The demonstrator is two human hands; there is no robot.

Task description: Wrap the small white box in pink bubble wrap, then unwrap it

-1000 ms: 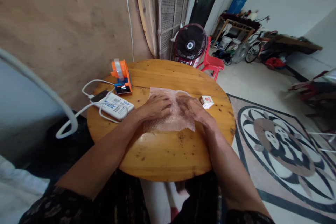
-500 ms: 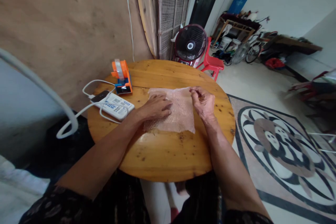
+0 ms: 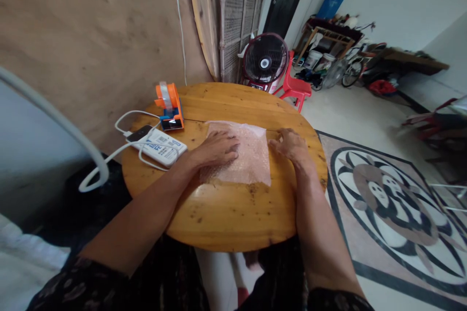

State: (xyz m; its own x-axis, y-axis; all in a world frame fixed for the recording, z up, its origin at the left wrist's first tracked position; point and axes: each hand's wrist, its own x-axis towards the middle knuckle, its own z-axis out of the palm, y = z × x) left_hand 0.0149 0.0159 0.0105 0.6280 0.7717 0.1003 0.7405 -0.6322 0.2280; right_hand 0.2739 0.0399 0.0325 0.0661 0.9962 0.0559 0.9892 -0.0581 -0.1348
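Note:
A pinkish, translucent sheet of bubble wrap (image 3: 251,155) lies flat on the round wooden table (image 3: 226,223). My left hand (image 3: 219,148) rests palm down over the sheet's left half, fingers stretched out toward the right. Just off the sheet's right edge, my right hand (image 3: 292,145) is over the tabletop with its fingers apart and nothing in them. The wrap's upper right corner lies free of both hands.
An orange and blue tape dispenser (image 3: 170,107) stands at the table's back left. Before it lies a white power bank or box (image 3: 164,149) with a phone and looping white cables. Beyond the table are a fan (image 3: 265,60) and a red chair (image 3: 296,86).
My right hand has let go of the bubble wrap's upper right corner and moved a little right and down, its fingers opening. The corner has dropped flat. My left hand stays put.

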